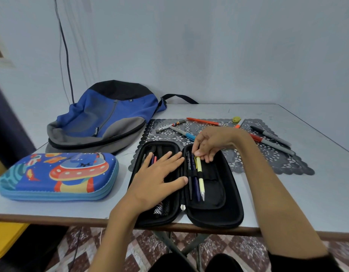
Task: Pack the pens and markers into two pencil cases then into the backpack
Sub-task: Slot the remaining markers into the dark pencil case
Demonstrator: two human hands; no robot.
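Pale yellow pen [199,167] with a black grip lies in the right half of the open black zip pencil case [215,218], side by side with a dark blue pen [196,186] and a black pen [189,173]. The right hand [211,142] reaches over the far end of that case and pinches the top of the yellow pen with its fingertips, wrist bent down. The left hand [156,179] lies flat on the left half of the case, fingers straight and spread, pressing it down. Some pink and red pens [154,160] peek out by its fingertips. This looks like the filling step: one pen is going into its place. Next, I think the pen needs sliding snug beside the others, then the right hand must let go and fetch another. Past the far side of the case, on a dark lacy mat [267,160], more wait: an orange pen [203,121], a blue-capped marker [183,133], a black marker [271,136] and a red-capped marker [275,145]. Left of the black case sits a shut blue hard pencil case with a spaceship picture [58,173]. Behind that one lies the blue and grey cloth backpack [103,118]. I cannot tell if it is unzipped. All rest on a pale grey table [317,173].
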